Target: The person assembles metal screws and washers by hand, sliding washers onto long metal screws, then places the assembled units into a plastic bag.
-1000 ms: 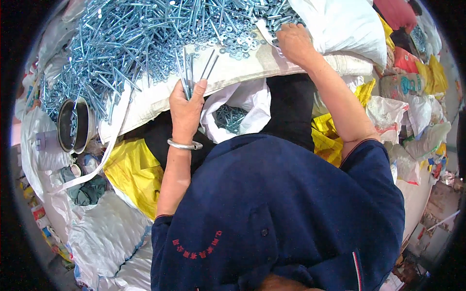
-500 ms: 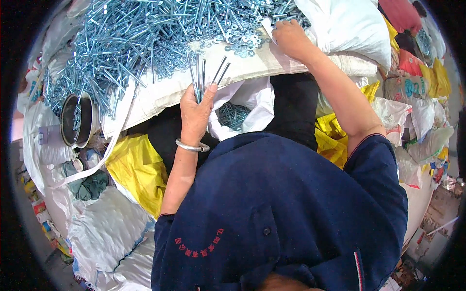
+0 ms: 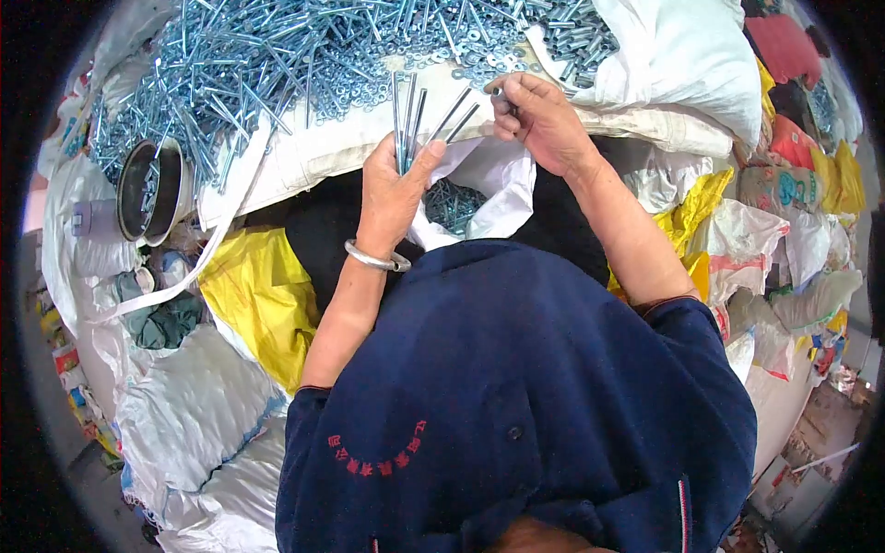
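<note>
Left-hand grip: the left hand (image 3: 392, 189) is clamped on the slim metal rods (image 3: 409, 129), about five, thumb across their lower ends.
Rod placement: above the lap, upper ends clear of the fingers and fanned in two groups, apparently to keep each tip separately reachable.
Right-hand grip: the right hand (image 3: 553, 129) is pinched on a short metal sleeve (image 3: 499, 93), just beside the rod tips; its end faces outward, presumably leaving the bore unobstructed.
Lap sack: white sack (image 3: 507, 189), mouth spread below the hands, likely for easy access; metal pieces inside.
Desk stock: rod heap (image 3: 304, 41), washers (image 3: 466, 64) and loose sleeves (image 3: 581, 46) lie on the cloth-covered desk (image 3: 309, 158), within arm's reach.
Rod appearance: straight, bright, silvery-blue; threading cannot be confirmed.
Sleeve appearance: grey, cylindrical, dark at the end; partly hidden by fingers.
</note>
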The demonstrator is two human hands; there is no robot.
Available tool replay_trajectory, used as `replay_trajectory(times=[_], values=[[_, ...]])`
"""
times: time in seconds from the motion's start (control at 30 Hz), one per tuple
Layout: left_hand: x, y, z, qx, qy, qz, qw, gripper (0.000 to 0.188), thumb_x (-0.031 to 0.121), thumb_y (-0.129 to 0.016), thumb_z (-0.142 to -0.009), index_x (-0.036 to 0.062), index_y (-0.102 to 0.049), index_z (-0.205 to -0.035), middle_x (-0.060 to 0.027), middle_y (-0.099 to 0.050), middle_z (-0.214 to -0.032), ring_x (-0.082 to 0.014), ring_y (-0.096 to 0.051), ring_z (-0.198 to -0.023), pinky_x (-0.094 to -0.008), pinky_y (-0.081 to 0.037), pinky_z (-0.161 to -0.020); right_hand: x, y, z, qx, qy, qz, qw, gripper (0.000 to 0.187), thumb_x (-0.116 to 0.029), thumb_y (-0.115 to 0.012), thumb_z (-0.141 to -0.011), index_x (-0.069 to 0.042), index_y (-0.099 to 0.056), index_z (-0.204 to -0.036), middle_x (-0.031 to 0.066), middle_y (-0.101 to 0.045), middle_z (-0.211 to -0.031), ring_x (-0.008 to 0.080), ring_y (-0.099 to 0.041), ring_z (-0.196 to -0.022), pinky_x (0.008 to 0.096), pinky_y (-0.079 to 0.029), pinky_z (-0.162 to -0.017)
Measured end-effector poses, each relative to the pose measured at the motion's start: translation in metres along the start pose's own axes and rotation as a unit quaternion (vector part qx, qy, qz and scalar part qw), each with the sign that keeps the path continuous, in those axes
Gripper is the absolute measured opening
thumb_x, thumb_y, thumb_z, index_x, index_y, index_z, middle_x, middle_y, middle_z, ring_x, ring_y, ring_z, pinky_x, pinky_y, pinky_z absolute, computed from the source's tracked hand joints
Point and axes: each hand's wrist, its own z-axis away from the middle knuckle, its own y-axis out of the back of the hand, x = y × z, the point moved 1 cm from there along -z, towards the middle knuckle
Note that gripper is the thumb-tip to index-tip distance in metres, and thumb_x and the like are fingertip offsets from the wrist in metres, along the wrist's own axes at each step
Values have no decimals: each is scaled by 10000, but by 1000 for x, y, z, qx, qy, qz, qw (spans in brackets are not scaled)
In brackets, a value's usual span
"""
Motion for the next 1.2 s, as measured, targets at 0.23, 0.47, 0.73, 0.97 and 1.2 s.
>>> replay_trajectory(times=[0.23, 0.47, 0.73, 0.97, 1.2], values=[[4, 5, 4, 13, -18, -58, 998, 342, 319, -771, -829, 33, -584, -810, 21, -547, -630, -50, -491, -569, -221, -405, -507, -3, -14, 3, -29, 28, 211, 977, 276, -248, -527, -997, 3, -629, -1050, -4, -495, -722, 101, -482, -665, 241, -416, -633], [-8, 10, 0, 24, -81, -138, 987, 367, 340, -774, -823, 23, -590, -829, 3, -569, -671, -54, -493, -573, -223, -410, -514, -3, -26, 8, -66, 55, 416, 905, 253, -228, -508, -999, -10, -629, -1039, -3, -529, -764, 77, -494, -679, 230, -427, -637], [-17, 15, 1, 61, -7, 20, 998, 398, 412, -664, -906, 20, -597, -930, 4, -571, -684, -62, -517, -568, -225, -432, -516, -3, -43, -11, -21, 186, 435, 881, 230, -189, -515, -968, -7, -619, -1063, 101, -614, -867, 191, -621, -769, 322, -494, -728], [-17, 19, -5, 53, 10, 145, 988, 361, 423, -637, -920, 81, -533, -872, 27, -513, -647, -40, -433, -484, -189, -319, -406, 12, 25, -86, -16, 251, 787, 564, 185, -123, -552, -884, -63, -670, -1013, 145, -644, -909, 324, -644, -863, 396, -510, -749], [-24, 30, -1, 94, 26, 157, 983, 371, 418, -655, -912, 67, -536, -881, 20, -519, -638, -35, -440, -473, -183, -323, -401, 21, 7, -94, 3, 198, 831, 520, 125, -109, -565, -829, -34, -648, -886, 161, -639, -910, 367, -654, -833, 450, -527, -715]])
